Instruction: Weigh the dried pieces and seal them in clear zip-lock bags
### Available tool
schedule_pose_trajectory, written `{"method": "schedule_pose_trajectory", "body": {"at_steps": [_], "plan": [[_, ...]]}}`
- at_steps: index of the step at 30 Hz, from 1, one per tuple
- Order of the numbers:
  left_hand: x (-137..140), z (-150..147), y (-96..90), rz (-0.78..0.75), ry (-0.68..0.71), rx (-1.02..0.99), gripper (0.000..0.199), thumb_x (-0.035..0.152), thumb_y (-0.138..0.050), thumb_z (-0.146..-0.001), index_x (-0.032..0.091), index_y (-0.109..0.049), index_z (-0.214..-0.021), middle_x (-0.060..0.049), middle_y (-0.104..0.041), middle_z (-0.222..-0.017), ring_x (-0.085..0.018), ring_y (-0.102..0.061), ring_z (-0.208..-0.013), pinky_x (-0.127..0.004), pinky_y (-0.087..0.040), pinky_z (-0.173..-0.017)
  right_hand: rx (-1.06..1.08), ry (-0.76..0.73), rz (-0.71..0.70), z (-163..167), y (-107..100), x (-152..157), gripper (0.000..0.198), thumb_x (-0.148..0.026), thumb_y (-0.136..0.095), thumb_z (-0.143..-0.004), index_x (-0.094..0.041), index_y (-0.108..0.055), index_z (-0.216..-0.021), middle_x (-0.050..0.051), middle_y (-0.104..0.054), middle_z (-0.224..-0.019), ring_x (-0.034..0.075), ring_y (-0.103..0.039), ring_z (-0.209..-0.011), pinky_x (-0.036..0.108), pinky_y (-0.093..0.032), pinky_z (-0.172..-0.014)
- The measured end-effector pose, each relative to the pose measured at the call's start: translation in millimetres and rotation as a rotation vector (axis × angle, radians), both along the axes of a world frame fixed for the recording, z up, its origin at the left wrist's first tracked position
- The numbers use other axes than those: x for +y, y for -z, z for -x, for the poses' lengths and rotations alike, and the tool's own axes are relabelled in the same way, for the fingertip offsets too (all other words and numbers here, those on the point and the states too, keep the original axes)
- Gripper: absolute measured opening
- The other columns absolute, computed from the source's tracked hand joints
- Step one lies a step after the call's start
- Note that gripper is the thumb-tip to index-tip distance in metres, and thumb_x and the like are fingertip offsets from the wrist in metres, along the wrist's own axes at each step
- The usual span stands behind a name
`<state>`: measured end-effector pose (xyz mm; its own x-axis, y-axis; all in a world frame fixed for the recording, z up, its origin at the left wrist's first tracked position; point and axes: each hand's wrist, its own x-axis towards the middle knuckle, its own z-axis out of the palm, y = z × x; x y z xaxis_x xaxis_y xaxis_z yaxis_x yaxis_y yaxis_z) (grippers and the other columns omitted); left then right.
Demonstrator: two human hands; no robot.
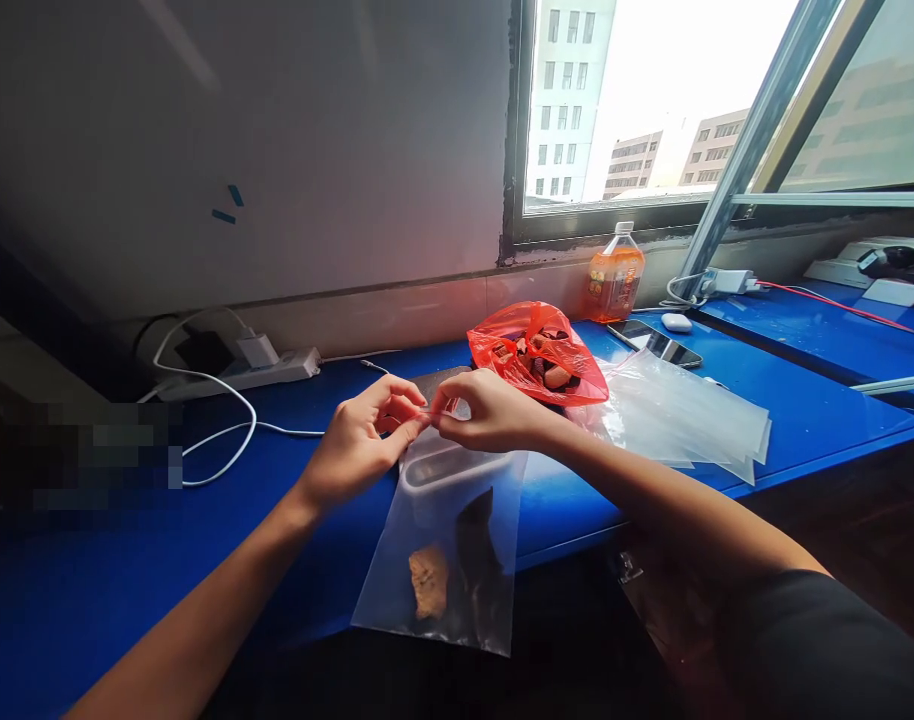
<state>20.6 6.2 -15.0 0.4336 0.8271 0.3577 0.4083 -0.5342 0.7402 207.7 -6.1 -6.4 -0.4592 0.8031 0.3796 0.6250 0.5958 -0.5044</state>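
Note:
Both hands pinch the top edge of a clear zip bag [442, 540] that hangs over the front edge of the blue table [802, 420]. My left hand [363, 440] grips the bag's strip from the left, and my right hand [483, 410] grips it from the right, fingertips almost touching. Inside the bag, near its bottom, lie a tan piece [428, 582] and a dark piece [476, 540]. Just behind my right hand sits an open red plastic bag [536, 352] with several brown and dark pieces in it.
A stack of clear bags [682, 415] lies right of the red bag. Behind it are a phone [656, 343], a white earbud case [676, 322] and an orange drink bottle [614, 275] by the window. A power strip [254, 368] with white cables lies at the left.

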Motion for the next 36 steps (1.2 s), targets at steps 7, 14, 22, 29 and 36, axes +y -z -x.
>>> {"method": "schedule_pose_trajectory", "body": {"at_steps": [7,14,22,29,36], "plan": [[-0.2,-0.3,-4.9,-0.133,-0.069,0.208,0.021,0.037,-0.057,-0.083,0.021,-0.059,-0.096,-0.002,-0.068,-0.080,-0.018,-0.064,-0.072,-0.028,-0.049,-0.066,-0.097,0.127,-0.127,10.0,13.0,0.6,0.016,-0.018,-0.049,-0.080,-0.015,-0.065,-0.077,0.008,-0.069,-0.080,0.018,-0.059,-0.073,0.026,-0.039,-0.064],[1.3,4.0,-8.4,-0.296,-0.045,0.375,0.022,0.035,-0.048,-0.087,0.020,-0.062,-0.080,-0.002,-0.067,-0.077,-0.017,-0.060,-0.069,-0.027,-0.044,-0.062,-0.081,0.152,-0.083,15.1,12.8,4.5,0.013,-0.023,-0.053,-0.078,-0.017,-0.063,-0.072,0.006,-0.068,-0.075,0.017,-0.057,-0.067,0.026,-0.036,-0.059],[9.0,29.0,-34.1,-0.252,-0.259,0.237,0.024,0.042,-0.057,-0.082,0.020,-0.065,-0.081,-0.001,-0.069,-0.081,-0.017,-0.060,-0.069,-0.027,-0.047,-0.064,-0.016,0.186,-0.059,8.4,3.7,13.7,0.017,-0.027,-0.051,-0.080,-0.018,-0.064,-0.073,0.003,-0.063,-0.067,0.013,-0.052,-0.059,0.025,-0.034,-0.057],[19.4,52.1,-41.0,-0.163,-0.349,0.086,0.024,0.039,-0.066,-0.078,0.018,-0.065,-0.088,0.001,-0.066,-0.081,-0.015,-0.060,-0.069,-0.025,-0.046,-0.063,0.048,0.188,-0.043,4.9,2.0,18.3,0.018,-0.027,-0.051,-0.081,-0.017,-0.065,-0.078,0.006,-0.068,-0.078,0.015,-0.058,-0.067,0.025,-0.038,-0.059],[20.4,104.3,-56.5,-0.238,-0.537,-0.192,0.016,0.029,-0.072,-0.073,0.021,-0.065,-0.085,0.007,-0.062,-0.070,-0.010,-0.058,-0.066,-0.025,-0.051,-0.075,-0.055,0.369,-0.115,-28.0,-2.9,30.0,0.015,-0.020,-0.050,-0.075,-0.016,-0.061,-0.064,0.004,-0.062,-0.066,0.013,-0.052,-0.059,0.025,-0.034,-0.056]]}}
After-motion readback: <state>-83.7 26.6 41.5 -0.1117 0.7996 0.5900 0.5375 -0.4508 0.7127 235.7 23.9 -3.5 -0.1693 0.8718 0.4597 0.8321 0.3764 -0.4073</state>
